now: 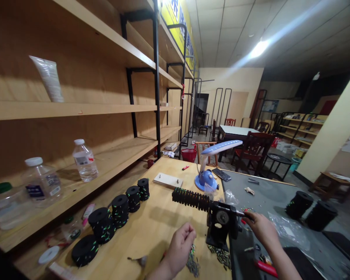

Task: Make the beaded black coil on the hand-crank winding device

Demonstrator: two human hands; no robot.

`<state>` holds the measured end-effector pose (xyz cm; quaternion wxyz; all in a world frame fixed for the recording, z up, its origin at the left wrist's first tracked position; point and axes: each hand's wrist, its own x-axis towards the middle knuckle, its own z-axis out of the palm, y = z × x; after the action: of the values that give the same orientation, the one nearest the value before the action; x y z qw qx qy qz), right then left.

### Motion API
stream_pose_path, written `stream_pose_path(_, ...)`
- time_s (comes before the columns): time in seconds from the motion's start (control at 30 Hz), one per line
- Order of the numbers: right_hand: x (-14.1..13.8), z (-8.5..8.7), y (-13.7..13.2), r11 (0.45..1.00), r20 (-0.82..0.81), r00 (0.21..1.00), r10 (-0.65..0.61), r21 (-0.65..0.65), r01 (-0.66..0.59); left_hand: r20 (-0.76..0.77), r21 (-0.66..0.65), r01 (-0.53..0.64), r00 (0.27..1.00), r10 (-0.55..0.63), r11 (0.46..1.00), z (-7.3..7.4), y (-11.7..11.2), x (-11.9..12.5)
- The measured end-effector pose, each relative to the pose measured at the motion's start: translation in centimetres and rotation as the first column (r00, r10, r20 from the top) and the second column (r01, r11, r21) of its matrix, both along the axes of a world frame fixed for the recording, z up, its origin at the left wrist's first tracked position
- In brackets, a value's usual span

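Left hand [181,245] curled; right hand [259,225] gripping rod [240,213] of black device [218,233]

We've got our right hand [258,225] curled around the rod [239,212] on this black machine [221,221], with a ridged black roll [190,198] sticking out the other side. Our left hand [181,245] is right by a messy heap of tiny bits [194,267], fingertips pinched, can't tell if anything's in them. Five black spools [120,212] line up on our left, blue lamp [206,180] behind the roll.
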<state>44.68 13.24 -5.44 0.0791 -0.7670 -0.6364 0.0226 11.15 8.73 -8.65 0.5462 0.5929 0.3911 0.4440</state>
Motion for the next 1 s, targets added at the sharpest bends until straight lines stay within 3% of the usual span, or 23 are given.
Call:
stream_pose_path(0.1,0.2,-1.5,0.1,0.999,-0.008,1.000,0.003,-0.049,-0.004,-0.079,0.124,-0.047,0.995,0.058,0.991,0.7,1.5,0.6)
stream_pose_path(0.3,0.1,-4.3,-1.8,0.995,-0.057,0.998,0.033,-0.093,-0.038,-0.082,0.223,-0.119,0.987,0.140,0.968,1.6,3.6,1.5)
stream_pose_path(0.7,-0.2,-5.6,-5.3,0.987,-0.123,0.991,0.060,-0.143,-0.077,-0.092,0.286,-0.199,0.968,0.233,0.937,1.2,3.9,2.9)
stream_pose_path(1.0,0.2,-7.3,-6.1,0.996,-0.171,0.983,0.063,-0.051,-0.073,-0.125,0.320,-0.191,0.962,0.241,0.928,2.4,3.7,2.1)
